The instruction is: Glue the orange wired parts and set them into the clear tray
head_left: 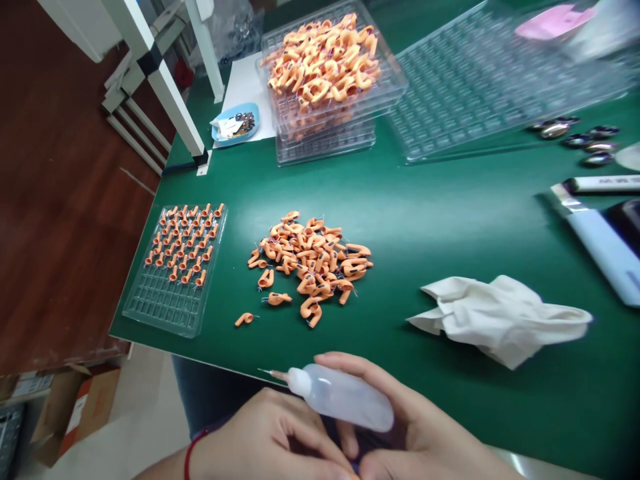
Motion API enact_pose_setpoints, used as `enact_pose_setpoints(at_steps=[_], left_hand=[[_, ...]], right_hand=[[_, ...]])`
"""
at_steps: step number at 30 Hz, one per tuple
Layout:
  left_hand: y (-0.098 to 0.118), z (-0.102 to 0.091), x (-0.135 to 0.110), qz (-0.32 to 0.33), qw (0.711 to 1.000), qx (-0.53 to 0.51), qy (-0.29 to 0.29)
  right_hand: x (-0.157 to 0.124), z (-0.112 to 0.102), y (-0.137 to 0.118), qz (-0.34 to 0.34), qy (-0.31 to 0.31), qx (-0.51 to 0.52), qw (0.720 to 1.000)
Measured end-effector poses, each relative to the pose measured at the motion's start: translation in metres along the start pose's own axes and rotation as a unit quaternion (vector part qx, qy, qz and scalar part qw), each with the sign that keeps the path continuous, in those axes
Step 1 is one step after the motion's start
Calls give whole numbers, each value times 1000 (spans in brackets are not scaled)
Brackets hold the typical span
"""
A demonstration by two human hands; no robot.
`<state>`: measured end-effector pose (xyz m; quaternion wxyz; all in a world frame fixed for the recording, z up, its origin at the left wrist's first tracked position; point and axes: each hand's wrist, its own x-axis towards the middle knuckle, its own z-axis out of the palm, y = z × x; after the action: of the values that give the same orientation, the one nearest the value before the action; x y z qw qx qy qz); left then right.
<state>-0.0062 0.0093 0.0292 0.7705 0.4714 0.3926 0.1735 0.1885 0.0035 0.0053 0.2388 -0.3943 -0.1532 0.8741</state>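
Observation:
My right hand is closed around a translucent squeeze bottle with a white cap and a thin needle tip pointing left. My left hand, with a red cord at the wrist, is pinched shut against the right thumb at the bottom edge. A sliver of an orange earbud shell shows at those fingertips; most of it is hidden. Beyond my hands lies a loose pile of orange earbud shells with fine wires. To the left, a clear compartment tray holds rows of similar orange pieces.
Stacked clear trays heaped with orange shells stand at the back, beside a blue dish of small parts. A white cloth lies right, near a light-blue-handled brush. A large clear tray and pink scoop sit behind.

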Motion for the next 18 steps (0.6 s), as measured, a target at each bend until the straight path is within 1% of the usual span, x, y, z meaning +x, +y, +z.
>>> enact_pose_setpoints(at_steps=[6, 9, 12, 16, 18], left_hand=[[-1, 0, 1, -8, 1000, 6, -17], [-3, 0, -1, -23, 1000, -7, -2], [-6, 0, -5, -60, 998, -14, 28], [-9, 1, -9, -124, 990, -4, 74], [-9, 2, -10, -133, 987, 0, 91]], right_hand=[[0, 3, -5, 36, -17, -4, 999], [3, 2, -3, 39, -14, -4, 999], [7, -3, 5, 11, 0, -18, 1000], [11, -11, 18, -36, -9, -39, 999], [11, -10, 21, -43, 17, -33, 998]])
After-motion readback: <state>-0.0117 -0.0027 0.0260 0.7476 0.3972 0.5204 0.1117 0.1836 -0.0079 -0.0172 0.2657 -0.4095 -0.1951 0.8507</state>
